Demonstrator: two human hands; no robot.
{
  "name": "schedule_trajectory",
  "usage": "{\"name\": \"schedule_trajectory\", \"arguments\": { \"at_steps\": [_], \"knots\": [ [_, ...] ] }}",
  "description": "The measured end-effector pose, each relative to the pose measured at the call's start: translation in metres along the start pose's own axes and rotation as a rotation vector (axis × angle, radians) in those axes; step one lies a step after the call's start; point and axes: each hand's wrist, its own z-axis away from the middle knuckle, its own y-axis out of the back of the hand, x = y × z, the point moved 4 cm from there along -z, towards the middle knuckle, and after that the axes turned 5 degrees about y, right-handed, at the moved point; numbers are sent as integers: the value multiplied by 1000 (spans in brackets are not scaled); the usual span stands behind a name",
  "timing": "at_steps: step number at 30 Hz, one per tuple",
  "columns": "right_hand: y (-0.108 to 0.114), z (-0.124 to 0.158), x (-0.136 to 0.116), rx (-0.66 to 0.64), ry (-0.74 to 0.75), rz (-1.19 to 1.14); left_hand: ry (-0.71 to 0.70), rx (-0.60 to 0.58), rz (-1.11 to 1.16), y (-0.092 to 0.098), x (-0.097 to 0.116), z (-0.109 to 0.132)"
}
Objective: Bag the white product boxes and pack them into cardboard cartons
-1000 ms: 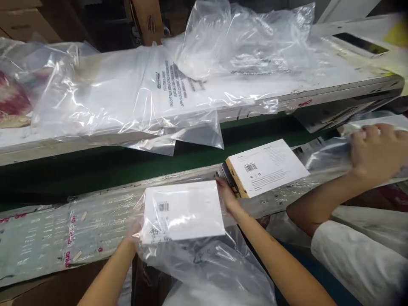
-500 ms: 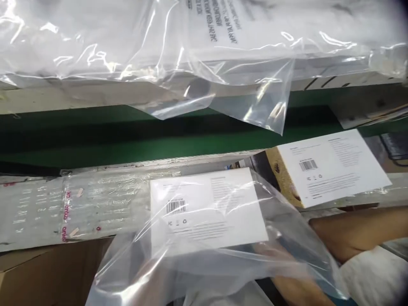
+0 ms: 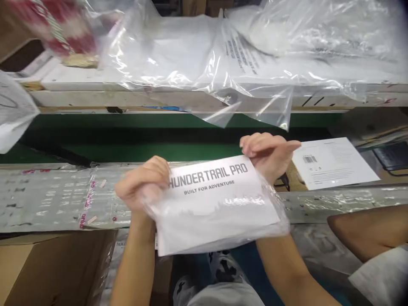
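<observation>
Up in front of me is a white printed card (image 3: 204,212) in a clear plastic bag (image 3: 282,219), tilted, with THUNDER TRAIL PRO across its top. My left hand (image 3: 145,182) is closed on the upper left corner of the card and bag. At the upper right corner, my right hand (image 3: 269,155) has curled fingers gripping the bag edge, its thumb pointing out to the right. Some fingertips are hidden behind the plastic. A second white card (image 3: 336,163), barcode side up, lies on the bench ledge just right of my right hand.
Clear plastic bags (image 3: 178,55) cover the shelf ahead and hang over its edge. A taped ledge (image 3: 63,199) runs across. An open cardboard box (image 3: 57,267) stands lower left. Another person's arm (image 3: 369,229) reaches in at right, below a dark device (image 3: 392,157).
Before, a barcode-side card lay low with the bag spread over it and my blurred hands below. Now both hands hold a bagged card raised, title side showing. The view has shifted to show more shelf.
</observation>
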Motion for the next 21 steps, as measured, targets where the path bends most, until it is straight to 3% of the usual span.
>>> {"name": "schedule_trajectory", "arguments": {
  "at_steps": [2,4,6,10,12,14,15,16,17,18,20,21],
  "knots": [
    [3,-4,-14,-24,-24,-79,-75,-299,-138,7,24,6],
    [11,-2,-27,-108,-95,-104,-22,-484,-311,23,34,9],
    [12,5,-53,-320,-45,-72,51,-475,-419,50,43,4],
    [-28,36,-108,-1031,334,318,102,-452,-402,93,74,-8],
    [-57,43,-102,-1242,431,552,70,-485,-316,104,90,-6],
    [-86,44,-77,-1448,431,594,67,-482,-205,114,96,10],
    [-99,45,-63,-1544,424,557,98,-413,-134,121,92,24],
    [-109,47,-52,-1591,437,506,141,-270,-53,130,83,43],
    [-116,50,-46,-1576,484,457,189,-52,40,141,69,68],
    [-121,54,-48,-1498,562,420,254,235,153,153,49,102],
    [-120,70,-71,-1281,767,389,419,846,364,166,0,193],
    [-115,82,-89,-1219,847,378,630,1091,494,160,-28,244]
  ]
}}
